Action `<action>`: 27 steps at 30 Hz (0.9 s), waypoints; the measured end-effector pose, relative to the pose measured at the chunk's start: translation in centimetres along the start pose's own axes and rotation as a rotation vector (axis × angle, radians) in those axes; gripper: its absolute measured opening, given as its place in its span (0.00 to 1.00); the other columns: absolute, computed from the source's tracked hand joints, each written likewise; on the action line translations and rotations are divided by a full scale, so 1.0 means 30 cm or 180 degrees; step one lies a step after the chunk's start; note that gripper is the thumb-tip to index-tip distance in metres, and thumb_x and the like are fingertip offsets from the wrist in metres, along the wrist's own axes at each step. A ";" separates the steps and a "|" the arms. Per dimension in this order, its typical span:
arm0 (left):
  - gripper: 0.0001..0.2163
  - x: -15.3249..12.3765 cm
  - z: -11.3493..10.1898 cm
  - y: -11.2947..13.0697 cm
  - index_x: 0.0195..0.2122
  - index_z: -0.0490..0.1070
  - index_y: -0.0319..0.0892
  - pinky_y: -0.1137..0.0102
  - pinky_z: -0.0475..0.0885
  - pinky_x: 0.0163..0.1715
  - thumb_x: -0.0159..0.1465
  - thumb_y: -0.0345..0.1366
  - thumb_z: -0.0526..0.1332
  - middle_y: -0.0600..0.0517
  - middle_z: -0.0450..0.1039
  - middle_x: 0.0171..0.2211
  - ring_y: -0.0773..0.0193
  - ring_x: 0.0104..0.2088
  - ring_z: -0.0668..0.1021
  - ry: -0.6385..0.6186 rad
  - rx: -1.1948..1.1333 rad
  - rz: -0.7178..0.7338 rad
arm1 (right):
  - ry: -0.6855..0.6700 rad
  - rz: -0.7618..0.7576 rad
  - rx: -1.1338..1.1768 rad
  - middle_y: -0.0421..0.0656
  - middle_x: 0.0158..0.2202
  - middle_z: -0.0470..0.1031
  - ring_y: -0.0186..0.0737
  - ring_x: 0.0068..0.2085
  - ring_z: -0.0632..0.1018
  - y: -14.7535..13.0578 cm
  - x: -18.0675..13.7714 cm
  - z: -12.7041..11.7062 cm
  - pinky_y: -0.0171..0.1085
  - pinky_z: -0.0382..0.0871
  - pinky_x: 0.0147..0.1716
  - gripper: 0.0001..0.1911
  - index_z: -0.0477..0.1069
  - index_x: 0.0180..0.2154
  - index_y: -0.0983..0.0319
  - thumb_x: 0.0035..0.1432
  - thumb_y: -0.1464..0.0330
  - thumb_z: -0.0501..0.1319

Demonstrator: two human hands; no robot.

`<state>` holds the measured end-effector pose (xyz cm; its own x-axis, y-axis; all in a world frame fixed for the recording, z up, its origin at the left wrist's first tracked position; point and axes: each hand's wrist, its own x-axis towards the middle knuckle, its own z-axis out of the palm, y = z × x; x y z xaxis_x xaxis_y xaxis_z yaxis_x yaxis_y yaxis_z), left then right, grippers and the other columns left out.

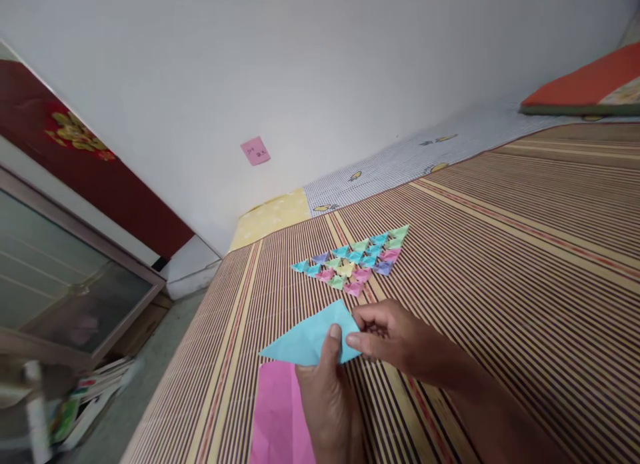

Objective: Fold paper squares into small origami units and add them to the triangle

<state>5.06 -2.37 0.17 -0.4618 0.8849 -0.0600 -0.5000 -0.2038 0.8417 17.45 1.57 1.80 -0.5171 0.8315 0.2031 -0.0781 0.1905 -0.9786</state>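
Observation:
A light blue folded sheet of paper (300, 337) with a long point at its left end is held above the striped mat. My left hand (330, 391) grips it from below, thumb pressed on its face and the other fingers hidden behind. At the paper's right edge, my right hand (385, 334) pinches a corner between thumb and forefinger. A pink sheet of paper (275, 414) with crease lines lies on the mat under and left of my left hand. Beyond the hands, several small folded paper pieces (347, 269) in mixed colours lie in a triangular group.
The striped mat (465, 251) covers the bed up to a patterned sheet (380, 171) along the white wall. A pink note (255, 151) is stuck there. Orange folded bedding (580, 81) lies at far right. Left of the bed edge are the floor and a glass-fronted cabinet (65, 271).

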 end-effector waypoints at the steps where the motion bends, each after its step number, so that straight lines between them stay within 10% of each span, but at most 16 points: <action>1: 0.15 0.006 -0.003 -0.001 0.42 0.79 0.39 0.61 0.76 0.44 0.55 0.37 0.73 0.48 0.80 0.37 0.57 0.38 0.81 0.0040 -0.0074 -0.0046 | -0.0064 0.0011 -0.0084 0.34 0.23 0.55 0.33 0.26 0.58 -0.003 -0.001 0.003 0.34 0.51 0.24 0.16 0.58 0.23 0.60 0.61 0.68 0.60; 11: 0.16 0.017 -0.017 0.009 0.42 0.78 0.40 0.62 0.76 0.44 0.53 0.36 0.75 0.50 0.79 0.36 0.58 0.38 0.81 0.0076 -0.0145 -0.0077 | -0.0026 -0.0103 -0.0314 0.34 0.22 0.56 0.33 0.26 0.60 0.006 0.002 0.005 0.34 0.53 0.25 0.17 0.57 0.23 0.60 0.62 0.67 0.60; 19: 0.13 0.003 -0.030 0.006 0.41 0.78 0.38 0.61 0.76 0.42 0.58 0.39 0.72 0.48 0.81 0.34 0.56 0.37 0.82 -0.0529 0.0758 -0.0201 | 0.0679 -0.0285 0.0342 0.38 0.27 0.67 0.34 0.29 0.68 0.019 0.020 -0.017 0.33 0.62 0.28 0.11 0.73 0.31 0.63 0.60 0.62 0.65; 27: 0.12 0.029 -0.023 0.007 0.41 0.79 0.42 0.71 0.74 0.37 0.55 0.34 0.74 0.50 0.80 0.35 0.67 0.32 0.79 -0.0438 -0.0146 -0.0434 | 0.1417 -0.0325 0.0700 0.36 0.25 0.67 0.32 0.25 0.67 0.041 0.034 -0.033 0.31 0.62 0.24 0.12 0.73 0.30 0.62 0.56 0.60 0.68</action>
<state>4.05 -1.93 -0.07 -0.2846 0.9539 -0.0951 -0.5853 -0.0944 0.8053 17.67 3.17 0.85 -0.0878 0.9653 0.2459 -0.3118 0.2078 -0.9271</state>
